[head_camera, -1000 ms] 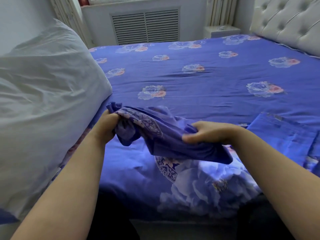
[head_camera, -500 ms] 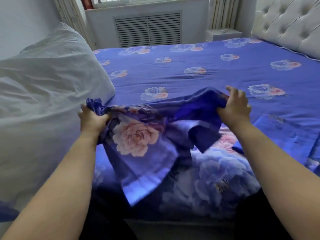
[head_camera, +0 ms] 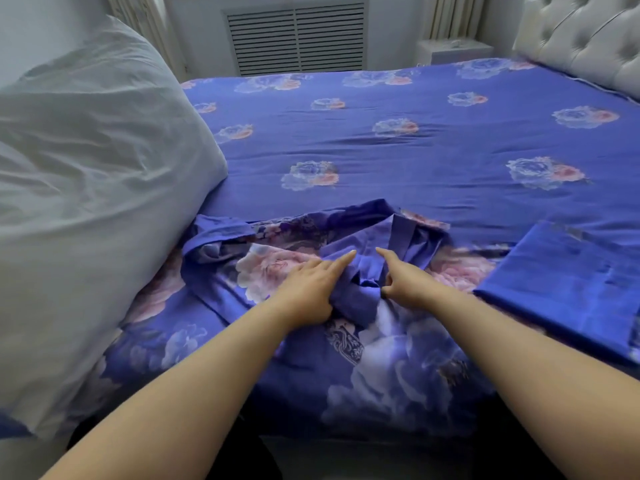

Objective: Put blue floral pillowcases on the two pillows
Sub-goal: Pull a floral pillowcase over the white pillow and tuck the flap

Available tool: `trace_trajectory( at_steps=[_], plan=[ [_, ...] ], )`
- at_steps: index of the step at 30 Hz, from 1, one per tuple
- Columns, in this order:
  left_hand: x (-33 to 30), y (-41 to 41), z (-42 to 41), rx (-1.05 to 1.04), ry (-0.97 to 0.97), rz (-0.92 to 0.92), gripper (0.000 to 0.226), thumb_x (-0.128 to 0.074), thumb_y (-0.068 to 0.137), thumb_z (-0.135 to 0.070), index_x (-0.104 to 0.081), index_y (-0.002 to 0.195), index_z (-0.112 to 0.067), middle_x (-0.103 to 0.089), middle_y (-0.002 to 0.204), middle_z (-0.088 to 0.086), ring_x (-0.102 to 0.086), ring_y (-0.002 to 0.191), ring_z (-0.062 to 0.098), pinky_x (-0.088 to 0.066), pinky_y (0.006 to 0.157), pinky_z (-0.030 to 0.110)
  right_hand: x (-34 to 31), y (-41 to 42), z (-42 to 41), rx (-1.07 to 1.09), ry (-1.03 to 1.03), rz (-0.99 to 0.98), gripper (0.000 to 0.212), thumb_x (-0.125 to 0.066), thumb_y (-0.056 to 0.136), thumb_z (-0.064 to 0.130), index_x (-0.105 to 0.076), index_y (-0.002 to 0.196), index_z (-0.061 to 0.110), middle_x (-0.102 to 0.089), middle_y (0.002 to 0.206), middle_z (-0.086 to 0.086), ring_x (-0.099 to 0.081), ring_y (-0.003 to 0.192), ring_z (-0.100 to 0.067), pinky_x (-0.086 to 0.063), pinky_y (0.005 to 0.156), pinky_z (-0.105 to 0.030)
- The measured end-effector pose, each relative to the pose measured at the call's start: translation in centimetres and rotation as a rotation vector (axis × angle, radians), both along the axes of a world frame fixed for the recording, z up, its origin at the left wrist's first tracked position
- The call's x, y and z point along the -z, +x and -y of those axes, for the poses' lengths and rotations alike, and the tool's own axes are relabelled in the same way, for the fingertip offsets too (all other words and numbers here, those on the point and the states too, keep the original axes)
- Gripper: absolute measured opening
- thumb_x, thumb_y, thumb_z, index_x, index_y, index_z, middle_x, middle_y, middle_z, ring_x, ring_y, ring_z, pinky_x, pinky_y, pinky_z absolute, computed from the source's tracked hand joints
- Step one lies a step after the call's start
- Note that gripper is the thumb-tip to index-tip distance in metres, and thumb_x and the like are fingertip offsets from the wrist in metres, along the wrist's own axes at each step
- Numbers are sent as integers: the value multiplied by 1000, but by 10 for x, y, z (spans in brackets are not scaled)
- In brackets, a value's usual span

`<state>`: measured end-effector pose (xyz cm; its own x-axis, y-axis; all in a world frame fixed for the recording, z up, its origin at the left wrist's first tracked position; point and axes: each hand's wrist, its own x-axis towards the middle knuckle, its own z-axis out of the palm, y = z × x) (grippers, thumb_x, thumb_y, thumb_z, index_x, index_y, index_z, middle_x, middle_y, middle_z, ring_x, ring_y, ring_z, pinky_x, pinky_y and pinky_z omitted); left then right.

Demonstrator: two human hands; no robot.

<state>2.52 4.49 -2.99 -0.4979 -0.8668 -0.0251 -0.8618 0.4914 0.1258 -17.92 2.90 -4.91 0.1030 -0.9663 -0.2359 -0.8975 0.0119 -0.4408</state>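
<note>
pillowcase (head_camera: 277, 268) under left hand (head_camera: 308, 289), right hand (head_camera: 405, 289)

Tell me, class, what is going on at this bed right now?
A person is working on a crumpled blue floral pillowcase lying on the bed. The left hand lies on it with fingers stretched out, while the right hand points its index finger forward, the other fingers curled at a fold. A bare white pillow waits at the left, uncovered. A second folded blue pillowcase lies at the right.
</note>
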Motion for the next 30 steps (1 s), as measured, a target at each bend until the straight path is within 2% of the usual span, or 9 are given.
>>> trace_trajectory(
  at_steps=[4, 10, 13, 15, 18, 20, 23, 27, 30],
  plan=[
    [-36, 9, 8, -121, 30, -467, 61, -42, 69, 1, -64, 119, -28, -67, 114, -3, -61, 107, 16, -42, 83, 13, 8, 0, 0, -151, -86, -71, 85, -47, 83, 6, -7, 147, 44, -64, 110, -5, -62, 93, -30, -51, 78, -39],
    [-78, 88, 6, -99, 619, -836, 49, -41, 72, 13, -73, 100, -11, -73, 94, 2, -65, 86, 4, -51, 78, 16, 2, 10, 0, -142, -481, -89, 27, -50, 91, 21, -68, 111, 27, -53, 113, -7, -50, 108, -30, -45, 81, -36],
    [-81, 112, 15, -570, 154, -1083, 48, -37, 72, 3, -70, 53, -25, -61, 50, -9, -54, 55, 9, -42, 53, 19, -17, 7, 0, -59, -667, 46, 34, -44, 82, 25, -72, 102, 22, -50, 128, -4, -43, 114, -32, -39, 93, -44],
    [-84, 125, 18, -793, -252, -1188, 34, -35, 63, -12, -65, 54, -23, -61, 56, -7, -56, 69, 19, -40, 64, 26, -29, 5, -2, -67, -711, 191, 38, -42, 80, 20, -72, 105, 21, -43, 141, 8, -36, 129, -24, -29, 106, -41],
    [-86, 142, 14, -1006, -499, -954, 32, -39, 85, -33, -66, 85, -15, -67, 97, 12, -58, 98, 32, -40, 79, 31, -55, 11, -19, -249, -490, 484, 27, -46, 89, 8, -69, 102, 7, -59, 118, 6, -47, 113, -3, -34, 102, -26],
    [-85, 141, 10, -1073, -366, -647, 48, -39, 92, -55, -67, 99, -16, -63, 111, 17, -50, 111, 36, -38, 91, 39, -73, 15, -44, -439, 72, 525, 16, -49, 96, 5, -63, 101, -1, -58, 90, 1, -49, 82, 0, -41, 82, -23],
    [-66, 123, 8, -847, -380, -249, 39, -56, 85, -55, -70, 97, -20, -56, 117, 13, -42, 117, 36, -35, 96, 47, -73, 17, -73, -577, 732, 367, 28, -51, 97, 23, -57, 118, 6, -65, 93, 1, -63, 79, -6, -48, 77, -25],
    [-34, 69, 3, -327, -141, -356, 32, -66, 84, -39, -66, 107, -17, -65, 110, 5, -57, 105, 26, -44, 90, 33, -44, 1, -52, 37, 211, 222, 41, -45, 94, 50, -54, 98, 10, -71, 85, -10, -69, 73, -24, -50, 60, -29],
    [-5, 34, -6, -273, 122, -299, 42, -58, 85, -50, -58, 114, -20, -61, 115, 2, -59, 105, 22, -46, 89, 35, -26, -24, -31, 271, -68, -209, 65, -44, 87, 65, -39, 119, 8, -62, 113, -16, -63, 94, -31, -49, 73, -39]
  ],
)
